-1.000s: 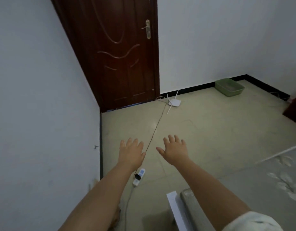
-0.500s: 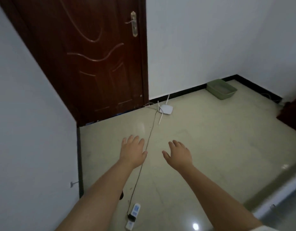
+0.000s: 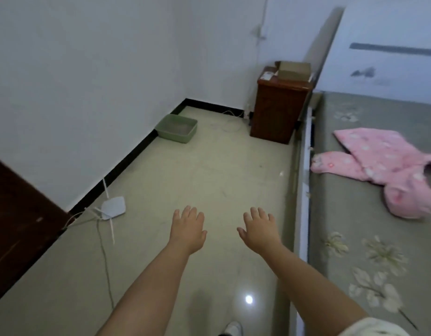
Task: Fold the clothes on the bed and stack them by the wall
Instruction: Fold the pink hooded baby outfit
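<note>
1. Since the earlier frames the view is swinging to the right: the dark door (image 3: 18,214), which was filling the upper middle, is now showing only at the left edge, and the bed (image 3: 369,238) with a pink garment (image 3: 379,163) is coming into sight on the right.
2. The white router (image 3: 113,206) and its cable (image 3: 105,263), earlier lying beyond the fingers, are now lying on the floor (image 3: 209,178) well to the left of them.
3. The left hand (image 3: 188,229) is reaching forward over the floor, palm down, its fingers (image 3: 185,213) lying straight and close together and holding nothing.
4. The right hand (image 3: 259,230) is hovering beside it in the same way, its fingers (image 3: 258,214) slightly spread, the thumb pointing toward the left hand, and gripping nothing.
5. The pink garment is lying crumpled and unfolded on the grey flowered bed cover, beyond and to the right of the right fingers and well apart from them.
6. A green tray (image 3: 176,128) is sitting on the floor against the wall (image 3: 88,81), far beyond the left fingers.
7. A brown wooden cabinet (image 3: 277,110) is standing at the head of the bed, far beyond the right fingers, with an open cardboard box (image 3: 293,70) resting on top.
8. The toe of a white shoe (image 3: 233,328) is showing at the bottom edge, between the forearms.
</note>
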